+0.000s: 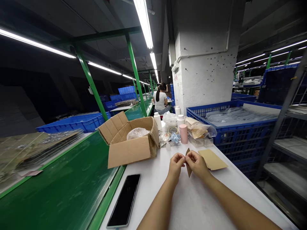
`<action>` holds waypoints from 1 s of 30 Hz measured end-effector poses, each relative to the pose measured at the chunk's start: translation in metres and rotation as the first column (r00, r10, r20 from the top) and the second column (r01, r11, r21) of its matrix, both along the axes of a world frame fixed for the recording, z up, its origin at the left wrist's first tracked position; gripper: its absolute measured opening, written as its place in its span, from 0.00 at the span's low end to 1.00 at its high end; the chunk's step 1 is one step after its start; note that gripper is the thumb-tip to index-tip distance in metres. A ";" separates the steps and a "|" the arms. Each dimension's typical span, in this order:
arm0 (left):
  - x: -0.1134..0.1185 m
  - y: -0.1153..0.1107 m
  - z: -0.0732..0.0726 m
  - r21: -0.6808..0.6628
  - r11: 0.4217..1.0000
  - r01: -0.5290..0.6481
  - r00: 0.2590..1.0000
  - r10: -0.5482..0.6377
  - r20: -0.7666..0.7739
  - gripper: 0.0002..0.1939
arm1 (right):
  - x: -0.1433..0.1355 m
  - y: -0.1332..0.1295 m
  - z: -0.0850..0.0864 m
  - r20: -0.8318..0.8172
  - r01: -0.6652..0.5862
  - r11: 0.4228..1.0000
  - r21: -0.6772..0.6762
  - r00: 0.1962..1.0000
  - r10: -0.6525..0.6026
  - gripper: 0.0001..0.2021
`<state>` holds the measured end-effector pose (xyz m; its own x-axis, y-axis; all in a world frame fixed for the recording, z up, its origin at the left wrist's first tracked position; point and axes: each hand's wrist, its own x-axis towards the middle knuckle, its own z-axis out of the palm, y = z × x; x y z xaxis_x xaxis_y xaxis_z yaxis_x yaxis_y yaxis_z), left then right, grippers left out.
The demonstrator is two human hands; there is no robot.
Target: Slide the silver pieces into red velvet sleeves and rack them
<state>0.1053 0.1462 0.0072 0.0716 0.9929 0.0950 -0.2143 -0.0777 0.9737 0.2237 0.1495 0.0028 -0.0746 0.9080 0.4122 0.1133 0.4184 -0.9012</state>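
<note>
My right hand (196,162) pinches a thin brown card (189,172), held nearly edge-on just above the white table. My left hand (176,164) is closed in a pinch, its fingertips meeting those of the right hand at the card. Whatever sits between the left fingertips is too small or hidden to make out. Beside my right hand, a stack of tan cards (213,159) lies on the table (153,182). Beyond both hands stands a pink cylindrical bottle (183,134).
An open cardboard box (131,153) holding a clear plastic bag (137,133) stands at left, near a phone (124,201). White bottles (157,121) and a tape roll (173,130) crowd the back. A green conveyor (72,179) runs left; blue crates (230,127) stand right. A person (160,99) sits ahead.
</note>
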 end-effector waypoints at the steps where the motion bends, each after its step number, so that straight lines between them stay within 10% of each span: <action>1: 0.000 0.000 0.000 0.000 1.000 0.002 1.000 -0.002 0.000 0.11 | 0.000 0.000 0.000 -0.005 -0.003 1.000 -0.002 1.000 0.003 0.11; 30: 0.000 -0.001 0.002 -0.004 1.000 0.005 1.000 -0.005 -0.012 0.12 | 0.001 -0.003 0.005 -0.031 -0.028 0.999 -0.032 0.999 0.027 0.11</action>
